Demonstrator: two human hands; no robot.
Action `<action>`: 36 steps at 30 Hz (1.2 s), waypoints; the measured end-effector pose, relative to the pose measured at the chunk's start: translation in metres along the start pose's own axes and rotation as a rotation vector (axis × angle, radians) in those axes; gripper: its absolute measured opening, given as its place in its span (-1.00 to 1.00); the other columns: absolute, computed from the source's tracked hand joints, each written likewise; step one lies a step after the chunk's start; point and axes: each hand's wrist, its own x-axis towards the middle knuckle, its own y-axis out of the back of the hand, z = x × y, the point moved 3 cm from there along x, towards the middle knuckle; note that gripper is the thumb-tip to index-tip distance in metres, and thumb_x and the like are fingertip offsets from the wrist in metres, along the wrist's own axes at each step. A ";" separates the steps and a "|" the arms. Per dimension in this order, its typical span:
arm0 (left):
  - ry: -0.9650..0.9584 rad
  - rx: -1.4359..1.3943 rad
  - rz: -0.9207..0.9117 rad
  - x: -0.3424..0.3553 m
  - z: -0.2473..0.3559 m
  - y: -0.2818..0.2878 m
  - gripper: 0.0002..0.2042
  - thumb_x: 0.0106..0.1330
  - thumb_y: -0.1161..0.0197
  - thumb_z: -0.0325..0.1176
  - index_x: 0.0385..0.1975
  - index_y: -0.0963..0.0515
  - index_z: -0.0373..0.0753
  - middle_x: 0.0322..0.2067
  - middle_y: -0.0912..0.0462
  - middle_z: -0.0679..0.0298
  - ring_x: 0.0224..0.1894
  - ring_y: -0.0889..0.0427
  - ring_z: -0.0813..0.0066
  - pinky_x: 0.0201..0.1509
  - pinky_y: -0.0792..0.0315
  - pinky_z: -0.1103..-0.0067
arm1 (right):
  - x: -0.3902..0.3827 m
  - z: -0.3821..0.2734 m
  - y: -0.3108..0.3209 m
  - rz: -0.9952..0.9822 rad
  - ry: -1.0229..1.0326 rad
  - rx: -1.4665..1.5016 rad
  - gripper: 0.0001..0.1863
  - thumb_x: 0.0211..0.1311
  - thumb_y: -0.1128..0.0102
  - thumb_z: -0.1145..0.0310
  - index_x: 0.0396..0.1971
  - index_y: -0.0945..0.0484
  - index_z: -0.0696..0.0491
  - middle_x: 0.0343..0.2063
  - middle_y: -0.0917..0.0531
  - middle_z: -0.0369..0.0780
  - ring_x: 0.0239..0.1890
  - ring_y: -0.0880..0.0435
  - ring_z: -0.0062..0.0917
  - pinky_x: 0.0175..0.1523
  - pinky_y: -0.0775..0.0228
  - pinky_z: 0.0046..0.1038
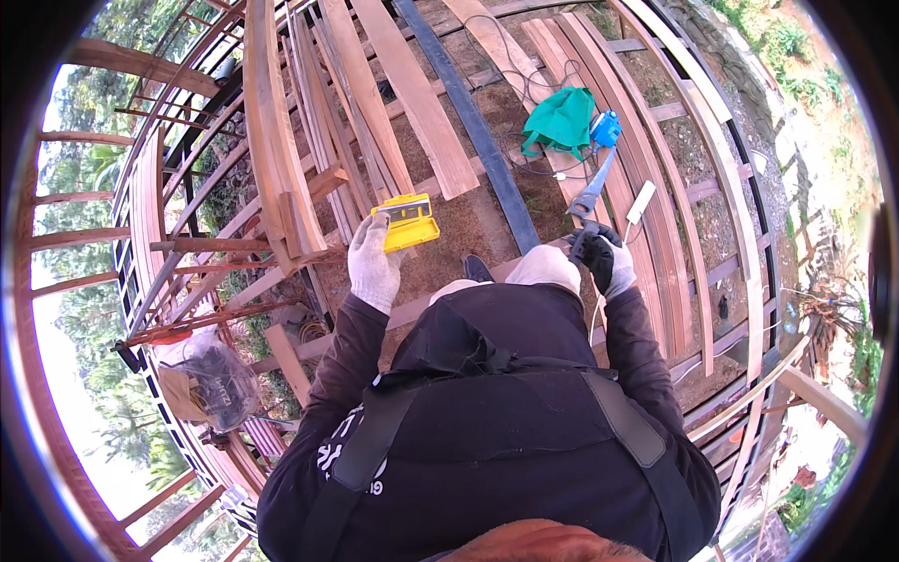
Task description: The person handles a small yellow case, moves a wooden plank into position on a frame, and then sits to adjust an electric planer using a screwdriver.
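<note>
A small yellow hinged case point(408, 225) lies opened out in my left hand point(375, 262), which wears a white knit glove. Its upper half has a dark interior with small pieces I cannot make out. My fingers and thumb grip the case by its left side. On the other side, my right hand point(607, 262), in a white glove with dark fingers, is closed around the dark near end of a grey tool point(587, 199). The tool points away from me; its exact kind is unclear. A blue boxy object point(606, 129) is just beyond its far end.
Long wooden planks point(412, 89) lie across open joists, with gaps showing ground below. A dark metal bar point(478, 131) runs between them. Nearby are a green cloth bag point(559, 122), loose black cables and a white strip point(641, 201). A clear plastic bag point(211, 379) sits at left.
</note>
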 end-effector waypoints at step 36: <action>0.693 0.262 -0.914 0.435 -0.021 -0.429 -0.65 0.49 -0.15 -0.30 0.20 -0.46 -0.25 0.12 -0.59 0.08 0.15 -0.59 0.13 0.25 -0.51 0.15 | 0.268 -0.137 -0.047 0.510 0.449 0.417 -0.52 0.38 -0.20 0.40 0.24 -0.39 0.18 -0.02 -0.65 -0.07 0.04 -0.70 -0.26 0.10 -0.63 -0.26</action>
